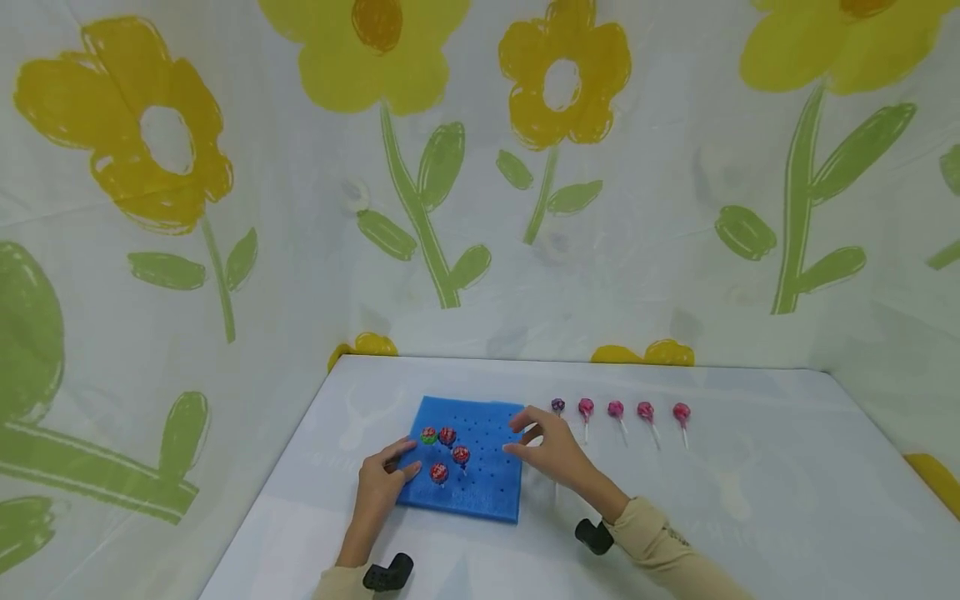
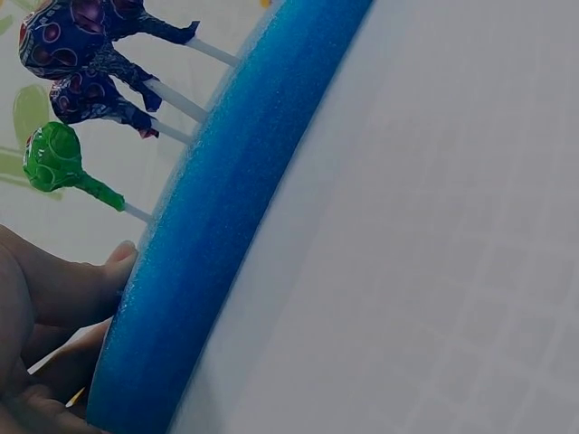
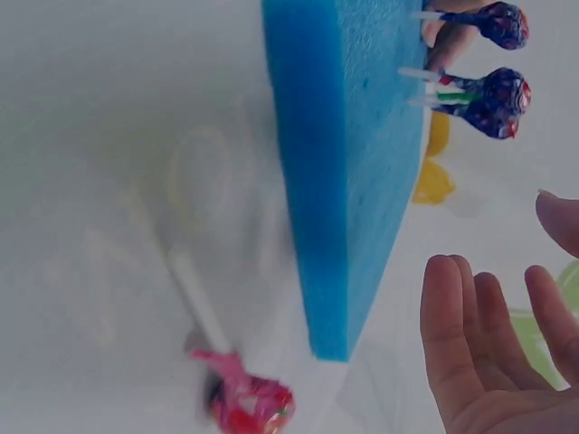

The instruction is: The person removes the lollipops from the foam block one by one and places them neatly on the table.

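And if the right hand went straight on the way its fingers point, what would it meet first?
Probably the nearest lollipop standing in the board, though how high the right hand sits is unclear.

Wrist views near blue board [image 2: 222, 199]

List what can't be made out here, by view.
Leftmost loose lollipop, head: stick partly hidden by right grip.
Green lollipop, left wrist: stick tip hidden by blue block.
Left grip, left wrist: cut off by left edge.
Pink-tailed lollipop, right wrist: wrapper print blurred.
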`<act>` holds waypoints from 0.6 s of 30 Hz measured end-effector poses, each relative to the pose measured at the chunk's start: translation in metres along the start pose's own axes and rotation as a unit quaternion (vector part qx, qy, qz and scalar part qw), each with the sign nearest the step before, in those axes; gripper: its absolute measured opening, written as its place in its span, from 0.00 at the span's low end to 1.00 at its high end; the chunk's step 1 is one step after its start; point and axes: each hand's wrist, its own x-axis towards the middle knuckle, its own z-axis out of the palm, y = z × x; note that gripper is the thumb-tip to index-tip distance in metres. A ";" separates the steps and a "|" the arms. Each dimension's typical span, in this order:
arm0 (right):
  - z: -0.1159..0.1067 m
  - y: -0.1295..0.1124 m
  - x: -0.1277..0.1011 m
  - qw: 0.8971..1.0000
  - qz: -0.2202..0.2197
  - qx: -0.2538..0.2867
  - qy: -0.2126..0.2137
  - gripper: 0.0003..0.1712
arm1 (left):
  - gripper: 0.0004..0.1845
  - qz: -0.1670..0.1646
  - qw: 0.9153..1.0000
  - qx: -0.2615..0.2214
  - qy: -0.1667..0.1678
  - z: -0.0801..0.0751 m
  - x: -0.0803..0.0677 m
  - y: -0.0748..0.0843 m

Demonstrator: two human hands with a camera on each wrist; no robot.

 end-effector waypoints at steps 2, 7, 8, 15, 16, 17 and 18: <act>0.005 -0.002 0.001 1.000 -0.014 0.006 -0.009 0.17 | 0.19 -0.002 1.000 0.002 -0.001 0.000 -0.001 0.000; 0.017 -0.008 0.004 0.999 -0.030 0.027 -0.031 0.16 | 0.19 -0.007 1.000 0.002 0.001 0.000 -0.002 0.001; 0.020 -0.010 0.004 0.998 -0.030 0.032 -0.033 0.16 | 0.19 -0.007 1.000 0.001 0.001 0.000 -0.002 0.001; 0.037 -0.017 0.005 0.998 -0.014 0.046 -0.042 0.18 | 0.19 -0.003 1.000 0.002 0.006 0.001 -0.003 0.000; 0.039 -0.018 0.006 0.998 -0.011 0.047 -0.043 0.19 | 0.19 -0.002 1.000 0.002 0.007 0.001 -0.003 0.001; 0.041 -0.019 0.006 0.998 -0.010 0.048 -0.044 0.19 | 0.19 -0.002 1.000 0.001 0.007 0.000 -0.003 0.001; 0.044 -0.020 0.006 0.998 -0.009 0.048 -0.047 0.19 | 0.19 0.001 1.000 0.001 0.008 0.000 -0.002 0.001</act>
